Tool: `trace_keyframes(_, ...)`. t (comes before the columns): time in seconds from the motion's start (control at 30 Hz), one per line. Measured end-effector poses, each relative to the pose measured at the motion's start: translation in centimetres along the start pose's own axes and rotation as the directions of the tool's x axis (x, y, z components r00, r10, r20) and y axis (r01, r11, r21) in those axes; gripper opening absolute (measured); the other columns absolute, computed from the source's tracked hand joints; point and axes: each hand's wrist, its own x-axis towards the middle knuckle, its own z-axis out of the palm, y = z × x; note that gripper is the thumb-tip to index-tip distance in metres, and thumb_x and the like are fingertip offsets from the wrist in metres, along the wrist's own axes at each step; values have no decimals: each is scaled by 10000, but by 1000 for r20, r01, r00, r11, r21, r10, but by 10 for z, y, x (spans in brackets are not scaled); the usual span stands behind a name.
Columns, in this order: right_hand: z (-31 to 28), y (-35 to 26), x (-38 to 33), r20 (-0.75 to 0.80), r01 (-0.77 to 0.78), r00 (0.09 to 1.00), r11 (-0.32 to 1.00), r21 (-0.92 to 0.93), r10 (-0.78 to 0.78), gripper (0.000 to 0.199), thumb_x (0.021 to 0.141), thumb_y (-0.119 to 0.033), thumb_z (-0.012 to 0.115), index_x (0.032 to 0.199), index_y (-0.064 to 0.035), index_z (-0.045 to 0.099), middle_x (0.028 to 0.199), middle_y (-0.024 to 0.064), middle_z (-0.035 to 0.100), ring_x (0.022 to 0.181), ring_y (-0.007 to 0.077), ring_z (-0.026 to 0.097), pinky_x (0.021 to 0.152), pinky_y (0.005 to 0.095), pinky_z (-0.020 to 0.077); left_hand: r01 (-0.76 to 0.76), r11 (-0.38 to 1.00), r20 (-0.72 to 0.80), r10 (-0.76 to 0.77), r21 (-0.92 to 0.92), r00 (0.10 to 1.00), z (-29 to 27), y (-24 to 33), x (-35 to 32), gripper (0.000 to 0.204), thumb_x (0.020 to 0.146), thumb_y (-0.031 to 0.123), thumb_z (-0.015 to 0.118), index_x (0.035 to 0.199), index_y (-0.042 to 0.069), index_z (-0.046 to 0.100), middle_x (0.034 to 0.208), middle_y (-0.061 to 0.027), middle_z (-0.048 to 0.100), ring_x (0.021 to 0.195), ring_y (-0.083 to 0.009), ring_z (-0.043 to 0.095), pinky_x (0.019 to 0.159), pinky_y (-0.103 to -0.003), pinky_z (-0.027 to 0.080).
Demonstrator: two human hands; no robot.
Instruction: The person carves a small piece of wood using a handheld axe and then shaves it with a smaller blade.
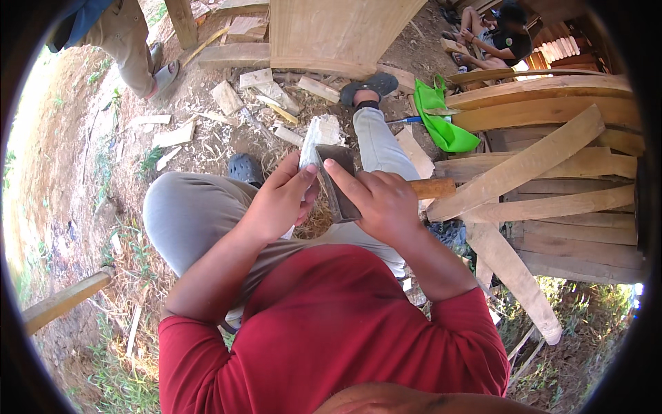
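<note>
Rough pale wood, a splintery block [318, 134], sits clamped in the left hand [283, 200], while the right hand [383, 203] grips a dark, flat-bladed hatchet [338, 183] by its smooth handle.

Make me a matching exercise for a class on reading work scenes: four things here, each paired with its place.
1. hatchet
2. wood chunk
3. green bag
4. plank stack

a. far right of the person
b. under the left hand
c. gripped by the right hand
d. on the ground by the outstretched foot

Pairs: 1-c, 2-b, 3-d, 4-a
</note>
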Motion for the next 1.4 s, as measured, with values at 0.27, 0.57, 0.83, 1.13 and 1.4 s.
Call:
trace_keyframes(0.27, -7, 124, 51, 52, -624, 765, 759, -183, 642, 685, 905, -147, 702, 1541, -336, 532, 1004, 185, 746, 878, 381, 738, 752, 500, 573, -84, 984, 171, 57, 158, 984, 2, -30, -8, 176, 1158, 220, 457, 1274, 95, 500, 856, 8, 508, 684, -62, 479, 591, -206, 412)
trace_keyframes(0.57, -26, 40, 4, 50, -218, 975, 976, -1, 218, 857, 761, -73, 749, 1568, -272, 540, 948, 91, 706, 835, 314, 698, 722, 440, 555, -53, 997, -25, 55, 47, 998, 1, 9, 5, 217, 1123, 150, 465, 1326, 83, 506, 879, -10, 526, 645, -83, 485, 499, -235, 421)
trace_keyframes(0.83, -4, 7, 19, 28, -30, 999, 1000, -8, 30, 856, 782, -181, 764, 1594, -228, 498, 789, 26, 592, 706, 239, 640, 621, 412, 505, -94, 991, -14, 96, 98, 995, 13, 4, 1, 306, 1116, 135, 455, 1409, 44, 455, 823, -4, 511, 573, -65, 456, 471, -250, 421)
trace_keyframes(1.13, -6, 3, 29, 66, -71, 995, 997, 9, 70, 925, 751, -137, 792, 1612, -223, 464, 796, 23, 610, 712, 252, 657, 626, 421, 517, -82, 992, -43, 87, 97, 995, 10, 4, -5, 314, 1121, 125, 453, 1425, 48, 444, 794, 12, 506, 559, -55, 449, 457, -244, 386)
trace_keyframes(1.4, -12, -1, 28, 141, -30, 990, 999, 25, 26, 941, 743, -110, 801, 1612, -220, 457, 835, 36, 656, 756, 270, 685, 646, 428, 534, -144, 988, -54, 147, 65, 988, 13, 0, -11, 287, 1119, 105, 456, 1401, 50, 462, 813, 10, 524, 590, -60, 471, 482, -240, 398)
